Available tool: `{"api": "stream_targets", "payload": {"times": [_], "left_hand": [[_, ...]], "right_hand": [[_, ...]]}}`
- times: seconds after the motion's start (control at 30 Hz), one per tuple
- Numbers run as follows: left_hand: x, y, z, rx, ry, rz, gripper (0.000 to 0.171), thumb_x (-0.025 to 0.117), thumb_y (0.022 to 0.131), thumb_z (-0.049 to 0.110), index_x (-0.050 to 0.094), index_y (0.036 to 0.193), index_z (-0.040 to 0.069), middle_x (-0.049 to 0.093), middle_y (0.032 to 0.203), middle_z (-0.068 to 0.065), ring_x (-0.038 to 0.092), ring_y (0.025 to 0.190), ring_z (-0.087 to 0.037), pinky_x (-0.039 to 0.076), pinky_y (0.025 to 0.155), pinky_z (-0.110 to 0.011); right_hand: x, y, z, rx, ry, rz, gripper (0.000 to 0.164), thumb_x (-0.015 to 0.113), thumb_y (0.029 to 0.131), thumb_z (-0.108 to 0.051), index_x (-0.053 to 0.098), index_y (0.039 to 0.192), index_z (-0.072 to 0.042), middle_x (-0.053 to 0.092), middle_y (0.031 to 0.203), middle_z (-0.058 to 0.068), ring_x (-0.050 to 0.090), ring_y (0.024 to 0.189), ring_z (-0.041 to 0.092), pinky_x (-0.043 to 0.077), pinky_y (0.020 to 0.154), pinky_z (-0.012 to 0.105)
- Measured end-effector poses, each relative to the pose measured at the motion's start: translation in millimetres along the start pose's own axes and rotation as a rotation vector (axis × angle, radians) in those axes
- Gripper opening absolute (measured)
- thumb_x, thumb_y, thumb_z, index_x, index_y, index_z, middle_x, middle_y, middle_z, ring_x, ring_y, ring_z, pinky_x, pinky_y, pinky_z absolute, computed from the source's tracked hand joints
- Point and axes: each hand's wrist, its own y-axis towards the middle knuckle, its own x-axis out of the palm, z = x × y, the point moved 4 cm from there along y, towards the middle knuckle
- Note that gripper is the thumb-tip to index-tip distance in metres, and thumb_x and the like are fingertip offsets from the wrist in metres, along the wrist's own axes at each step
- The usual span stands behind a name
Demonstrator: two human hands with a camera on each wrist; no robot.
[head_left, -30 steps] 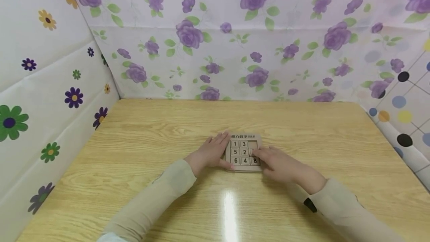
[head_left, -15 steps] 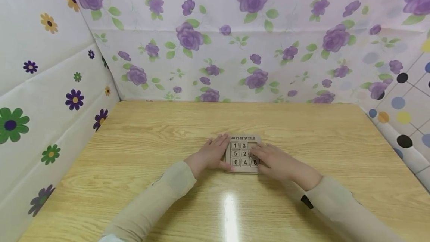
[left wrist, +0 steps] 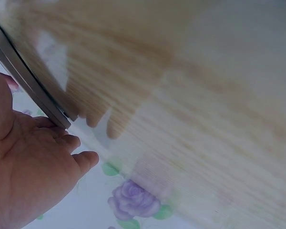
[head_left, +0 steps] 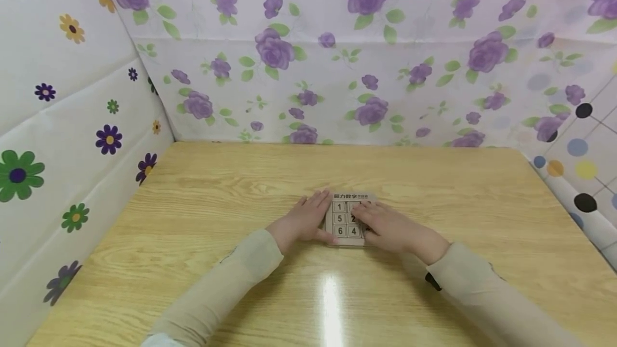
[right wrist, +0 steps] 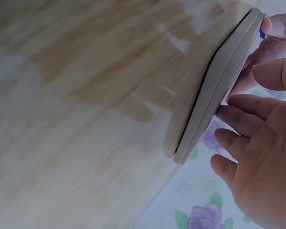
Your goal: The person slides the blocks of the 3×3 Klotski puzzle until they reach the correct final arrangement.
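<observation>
A wooden sliding number puzzle [head_left: 349, 242] lies flat on the table, with square tiles in a frame and dark Chinese lettering along its far rim. Tiles 1, 5, 6, 2 and 4 show in the head view. Along the left edge rests my left hand [head_left: 308, 218], fingers straight towards the far corner and thumb at the near one. My right hand [head_left: 395, 229] reaches over from the right, its fingertips on the tiles of the upper middle, and it hides most of the right column. From the side, both wrist views show the puzzle's edge [left wrist: 28, 81] beside the hands.
The wood-grain table [head_left: 231, 175] is glossy and reflects a bright streak near the front. A white cloth with purple roses [head_left: 371, 111] stands behind it. Patterned sheets flank both sides, one flowered [head_left: 108, 138], the other dotted.
My right hand has slid left and slightly away across the puzzle, from the right column to the upper middle, now covering much of the 3 tile. My left hand has stayed put.
</observation>
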Motion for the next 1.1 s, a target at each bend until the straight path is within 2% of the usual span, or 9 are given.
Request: {"api": "stream_targets", "payload": {"times": [0.47, 0.6, 0.87, 1.1], "left_hand": [[-2.5, -0.7, 0.6, 0.002, -0.009, 0.001, 0.113, 0.065, 0.076, 0.063, 0.006, 0.153, 0.005, 0.001, 0.16, -0.011, 0.004, 0.148, -0.027, 0.008, 0.12, -0.048], [-1.6, -0.9, 1.3, 0.004, -0.009, 0.002, 0.114, 0.066, 0.075, 0.063, 0.006, 0.153, 0.005, 0.001, 0.16, -0.011, 0.004, 0.148, -0.027, 0.008, 0.12, -0.048], [2.9, 0.9, -0.5, 0.007, 0.017, 0.004, 0.115, 0.064, 0.075, 0.066, 0.006, 0.153, 0.006, 0.002, 0.16, -0.009, 0.004, 0.148, -0.025, 0.009, 0.12, -0.047], [0.7, 1.3, -1.5, 0.004, 0.022, 0.007, 0.114, 0.063, 0.075, 0.066, 0.005, 0.153, 0.006, 0.001, 0.161, -0.009, 0.003, 0.148, -0.025, 0.009, 0.12, -0.047]], "right_hand": [[-3.0, -13.2, 16.0, 0.016, 0.002, 0.031, 0.051, 0.05, 0.094, -0.014, 0.041, 0.142, 0.002, 0.042, 0.146, 0.018, 0.034, 0.138, 0.037, 0.022, 0.114, 0.056], [-2.5, -17.0, 9.8, 0.012, -0.036, 0.042, 0.053, 0.052, 0.092, -0.014, 0.041, 0.141, 0.003, 0.043, 0.145, 0.018, 0.035, 0.137, 0.037, 0.022, 0.115, 0.056], [0.7, -20.5, -13.9, -0.085, -0.119, 0.076, 0.053, 0.051, 0.089, -0.016, 0.046, 0.138, 0.003, 0.045, 0.144, 0.017, 0.036, 0.137, 0.037, 0.025, 0.114, 0.053], [1.6, -18.0, -15.8, -0.08, -0.14, 0.046, 0.05, 0.05, 0.092, -0.018, 0.047, 0.137, 0.002, 0.044, 0.145, 0.016, 0.036, 0.137, 0.035, 0.027, 0.114, 0.053]]}}
